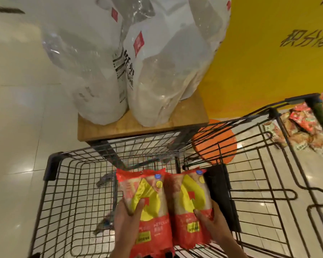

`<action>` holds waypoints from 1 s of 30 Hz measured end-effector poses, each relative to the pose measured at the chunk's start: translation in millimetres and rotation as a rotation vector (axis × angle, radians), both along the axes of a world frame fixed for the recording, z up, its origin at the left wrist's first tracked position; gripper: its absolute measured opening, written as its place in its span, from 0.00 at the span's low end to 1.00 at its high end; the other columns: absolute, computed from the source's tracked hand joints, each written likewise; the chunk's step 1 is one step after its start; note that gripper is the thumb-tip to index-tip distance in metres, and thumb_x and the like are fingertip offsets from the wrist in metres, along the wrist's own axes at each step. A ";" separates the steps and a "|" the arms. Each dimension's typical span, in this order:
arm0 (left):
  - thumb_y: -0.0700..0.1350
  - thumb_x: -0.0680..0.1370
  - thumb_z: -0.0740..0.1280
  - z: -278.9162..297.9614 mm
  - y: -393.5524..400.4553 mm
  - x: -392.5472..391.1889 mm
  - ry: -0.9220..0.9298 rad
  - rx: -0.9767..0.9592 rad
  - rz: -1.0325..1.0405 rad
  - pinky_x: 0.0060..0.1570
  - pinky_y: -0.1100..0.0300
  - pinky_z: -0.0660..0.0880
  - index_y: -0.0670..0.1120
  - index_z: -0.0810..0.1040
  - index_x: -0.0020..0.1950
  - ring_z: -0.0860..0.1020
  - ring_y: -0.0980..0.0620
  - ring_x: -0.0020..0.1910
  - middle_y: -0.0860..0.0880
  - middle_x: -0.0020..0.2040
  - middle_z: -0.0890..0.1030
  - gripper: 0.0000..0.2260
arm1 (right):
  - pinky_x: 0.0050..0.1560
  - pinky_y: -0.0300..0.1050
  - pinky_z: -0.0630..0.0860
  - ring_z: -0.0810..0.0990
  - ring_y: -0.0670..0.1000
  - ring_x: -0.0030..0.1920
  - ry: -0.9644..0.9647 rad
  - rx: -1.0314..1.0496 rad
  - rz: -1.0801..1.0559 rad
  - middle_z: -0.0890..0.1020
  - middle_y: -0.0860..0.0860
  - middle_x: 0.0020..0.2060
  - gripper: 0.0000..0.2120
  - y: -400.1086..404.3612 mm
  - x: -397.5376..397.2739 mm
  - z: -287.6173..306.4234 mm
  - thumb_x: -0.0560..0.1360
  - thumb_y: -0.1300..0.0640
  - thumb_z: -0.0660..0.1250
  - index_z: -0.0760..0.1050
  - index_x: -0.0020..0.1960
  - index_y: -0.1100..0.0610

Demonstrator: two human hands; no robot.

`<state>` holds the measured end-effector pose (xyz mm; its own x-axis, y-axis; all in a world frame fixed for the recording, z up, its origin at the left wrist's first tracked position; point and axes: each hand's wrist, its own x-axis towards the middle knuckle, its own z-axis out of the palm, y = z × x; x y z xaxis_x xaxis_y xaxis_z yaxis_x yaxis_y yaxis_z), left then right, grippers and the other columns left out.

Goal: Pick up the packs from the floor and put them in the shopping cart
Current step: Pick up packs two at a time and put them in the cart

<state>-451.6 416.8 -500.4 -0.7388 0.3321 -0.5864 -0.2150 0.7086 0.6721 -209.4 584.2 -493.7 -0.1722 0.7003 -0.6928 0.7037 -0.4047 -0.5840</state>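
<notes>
Two red and yellow packs hang side by side over the basket of the black wire shopping cart (67, 183). My left hand (127, 218) grips the left pack (149, 205) from its left side, thumb across the front. My right hand (213, 224) grips the right pack (190, 203) from its right side. More red packs (302, 127) lie in a heap on the floor at the far right, beyond the cart's handle end.
A wooden platform (138, 127) carrying big clear plastic bags of white goods (157, 71) stands right against the cart's far side. An orange round stool (214, 144) and a yellow sign board (268, 62) are at the right. Glossy tiled floor (17, 127) lies on the left.
</notes>
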 end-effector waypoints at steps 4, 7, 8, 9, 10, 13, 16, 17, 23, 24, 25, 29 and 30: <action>0.75 0.69 0.64 -2.1 6.2 5.2 0.032 -0.163 -0.152 0.61 0.41 0.74 0.48 0.71 0.69 0.72 0.44 0.61 0.45 0.61 0.76 0.39 | 0.53 0.43 0.78 0.81 0.45 0.52 -0.053 0.002 0.082 0.81 0.46 0.54 0.33 -3.1 -6.2 -0.9 0.69 0.44 0.76 0.66 0.69 0.50; 0.79 0.67 0.55 7.5 12.1 11.7 0.079 -0.245 -0.226 0.66 0.44 0.69 0.45 0.65 0.76 0.68 0.43 0.65 0.43 0.67 0.72 0.49 | 0.62 0.49 0.75 0.81 0.52 0.56 -0.126 0.003 0.142 0.81 0.52 0.59 0.38 -4.7 -8.2 -3.0 0.69 0.40 0.74 0.65 0.71 0.54; 0.82 0.65 0.50 6.5 13.4 11.7 0.118 -0.265 -0.233 0.66 0.46 0.69 0.44 0.66 0.75 0.69 0.43 0.64 0.43 0.66 0.73 0.52 | 0.62 0.49 0.75 0.81 0.53 0.57 -0.149 0.009 0.159 0.81 0.53 0.60 0.39 -4.2 -9.2 -1.9 0.68 0.37 0.73 0.65 0.71 0.54; 0.82 0.65 0.47 7.1 14.5 11.1 0.138 -0.292 -0.259 0.65 0.47 0.69 0.44 0.67 0.75 0.70 0.44 0.63 0.43 0.66 0.73 0.53 | 0.62 0.49 0.75 0.81 0.53 0.58 -0.176 0.020 0.180 0.80 0.53 0.60 0.41 -4.3 -10.7 0.2 0.66 0.34 0.72 0.65 0.71 0.54; 0.80 0.66 0.47 12.0 17.1 10.1 0.145 -0.319 -0.285 0.65 0.48 0.70 0.45 0.66 0.75 0.70 0.44 0.63 0.44 0.66 0.73 0.51 | 0.61 0.48 0.75 0.80 0.54 0.59 -0.211 0.041 0.213 0.80 0.53 0.61 0.41 -3.7 -12.0 2.4 0.66 0.32 0.71 0.65 0.70 0.54; 0.75 0.72 0.55 19.5 17.2 5.6 0.070 -0.368 -0.346 0.63 0.48 0.73 0.46 0.65 0.75 0.72 0.44 0.66 0.45 0.68 0.73 0.42 | 0.59 0.50 0.74 0.78 0.58 0.64 -0.399 0.142 0.368 0.76 0.56 0.63 0.39 -0.5 -15.7 12.9 0.71 0.33 0.69 0.66 0.70 0.58; 0.69 0.74 0.57 36.5 12.4 -6.6 0.002 -0.423 -0.410 0.61 0.46 0.77 0.44 0.65 0.75 0.75 0.43 0.65 0.43 0.69 0.73 0.38 | 0.60 0.53 0.74 0.76 0.60 0.63 -0.519 0.241 0.574 0.74 0.57 0.62 0.39 9.2 -27.3 46.3 0.69 0.33 0.63 0.69 0.69 0.59; 0.65 0.76 0.58 53.9 10.6 -11.2 0.019 -0.423 -0.436 0.60 0.48 0.78 0.44 0.68 0.74 0.76 0.45 0.63 0.44 0.67 0.75 0.33 | 0.59 0.53 0.75 0.76 0.59 0.63 -0.508 0.257 0.614 0.74 0.56 0.61 0.36 13.8 -34.0 63.3 0.70 0.34 0.62 0.69 0.69 0.57; 0.54 0.83 0.59 217.9 -14.3 -27.4 0.259 -0.305 -0.485 0.56 0.53 0.81 0.53 0.78 0.53 0.81 0.56 0.45 0.54 0.49 0.83 0.10 | 0.58 0.49 0.77 0.80 0.54 0.61 -0.405 0.506 1.092 0.81 0.52 0.61 0.20 0.2 -128.3 206.7 0.79 0.42 0.56 0.74 0.66 0.51; 0.53 0.83 0.59 240.5 -23.1 -34.1 0.362 -0.307 -0.480 0.62 0.53 0.78 0.53 0.79 0.59 0.81 0.55 0.52 0.52 0.56 0.83 0.12 | 0.60 0.50 0.75 0.79 0.55 0.62 -0.371 0.574 1.160 0.81 0.53 0.61 0.20 -10.5 -151.2 231.2 0.79 0.43 0.57 0.74 0.65 0.52; 0.53 0.83 0.59 262.5 -34.0 -42.1 0.463 -0.311 -0.462 0.68 0.53 0.73 0.52 0.77 0.67 0.78 0.52 0.62 0.51 0.65 0.80 0.15 | 0.63 0.50 0.74 0.78 0.56 0.64 -0.329 0.647 1.225 0.80 0.54 0.62 0.20 -24.1 -175.0 255.0 0.79 0.44 0.58 0.73 0.65 0.53; 0.54 0.84 0.55 353.6 -103.7 -79.6 0.736 -0.419 -0.338 0.76 0.50 0.56 0.49 0.58 0.81 0.59 0.45 0.79 0.46 0.81 0.61 0.26 | 0.70 0.51 0.67 0.70 0.57 0.71 -0.067 0.909 1.374 0.72 0.56 0.71 0.23 -102.7 -268.1 341.2 0.82 0.48 0.57 0.66 0.74 0.56; 0.54 0.84 0.55 370.9 -128.2 -89.7 0.775 -0.441 -0.286 0.77 0.49 0.55 0.49 0.56 0.82 0.58 0.44 0.80 0.45 0.82 0.59 0.27 | 0.73 0.52 0.64 0.66 0.57 0.73 0.004 0.968 1.394 0.69 0.56 0.73 0.25 -128.1 -289.7 360.9 0.82 0.48 0.57 0.64 0.76 0.56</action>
